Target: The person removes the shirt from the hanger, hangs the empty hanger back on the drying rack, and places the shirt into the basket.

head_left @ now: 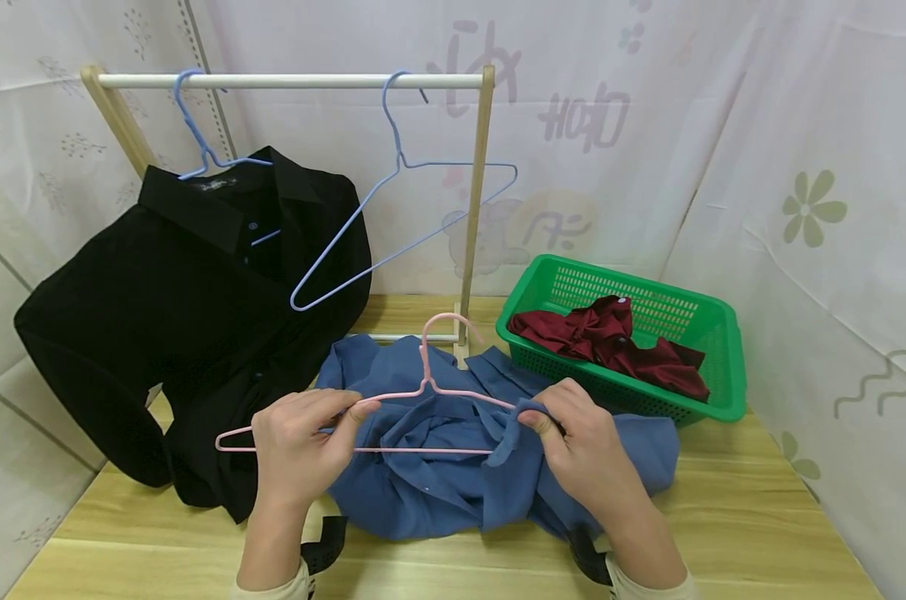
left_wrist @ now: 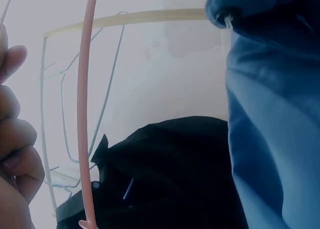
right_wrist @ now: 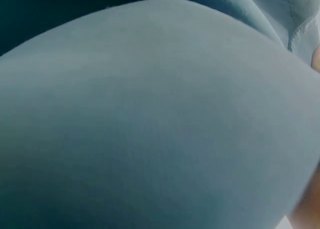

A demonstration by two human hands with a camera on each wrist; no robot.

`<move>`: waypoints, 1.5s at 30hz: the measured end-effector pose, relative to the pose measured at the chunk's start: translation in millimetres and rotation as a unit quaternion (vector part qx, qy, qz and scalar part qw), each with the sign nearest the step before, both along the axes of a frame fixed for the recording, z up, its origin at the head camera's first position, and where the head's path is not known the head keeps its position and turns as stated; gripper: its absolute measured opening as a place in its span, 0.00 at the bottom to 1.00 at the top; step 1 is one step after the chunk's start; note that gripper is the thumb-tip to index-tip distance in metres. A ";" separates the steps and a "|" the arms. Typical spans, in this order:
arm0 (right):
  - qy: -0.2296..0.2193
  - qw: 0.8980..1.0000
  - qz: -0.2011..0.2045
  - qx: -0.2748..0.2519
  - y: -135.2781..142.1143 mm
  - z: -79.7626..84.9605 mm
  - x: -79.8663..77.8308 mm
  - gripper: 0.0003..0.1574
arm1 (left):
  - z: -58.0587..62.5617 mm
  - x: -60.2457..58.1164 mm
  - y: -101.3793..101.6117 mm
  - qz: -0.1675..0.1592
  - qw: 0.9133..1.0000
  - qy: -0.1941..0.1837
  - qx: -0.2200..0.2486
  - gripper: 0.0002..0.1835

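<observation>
A pink hanger [head_left: 427, 383] is held above a crumpled blue shirt [head_left: 437, 500]. My left hand [head_left: 302, 442] grips the hanger's left arm, and that end sticks out bare past the fingers. With my right hand [head_left: 583, 442] I pinch the shirt's cloth around the right shoulder of the hanger, whose right tip is hidden under the fabric. The hook points up, toward the rack. In the left wrist view, the hanger's pink bar [left_wrist: 86, 109] runs beside my curled fingers [left_wrist: 20, 139]. Blue cloth [right_wrist: 165, 119] fills most of the right wrist view.
A rack with a white rail [head_left: 295, 81] carries a black shirt [head_left: 137, 317] on a blue hanger and a second blue hanger [head_left: 400, 158] with no garment. To the right, a green basket [head_left: 730, 358] contains a dark red garment [head_left: 610, 342]. Everything stands on a wooden table [head_left: 760, 517].
</observation>
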State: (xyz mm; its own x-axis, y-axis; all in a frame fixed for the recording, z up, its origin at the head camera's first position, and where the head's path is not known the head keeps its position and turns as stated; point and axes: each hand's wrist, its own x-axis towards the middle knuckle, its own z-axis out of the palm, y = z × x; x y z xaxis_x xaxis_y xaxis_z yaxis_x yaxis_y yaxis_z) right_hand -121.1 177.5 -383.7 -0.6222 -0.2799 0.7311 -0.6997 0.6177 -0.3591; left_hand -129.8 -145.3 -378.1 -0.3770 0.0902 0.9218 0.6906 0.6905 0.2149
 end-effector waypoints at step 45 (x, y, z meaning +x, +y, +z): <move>0.054 0.990 -0.061 -0.111 46.5 -14.6 -1.4 0.21 | -2.2 16.0 -65.4 -0.039 0.997 -0.048 0.035 0.17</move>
State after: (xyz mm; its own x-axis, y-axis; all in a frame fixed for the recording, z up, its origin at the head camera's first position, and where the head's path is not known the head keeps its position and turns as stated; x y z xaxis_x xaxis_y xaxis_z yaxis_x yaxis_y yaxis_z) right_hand -122.5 224.0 -398.3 -0.5556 -0.0328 0.8308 -0.6671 0.6140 -0.4219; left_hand -113.8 -210.7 -380.3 -0.4584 0.0599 0.8867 0.7151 0.6173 0.3280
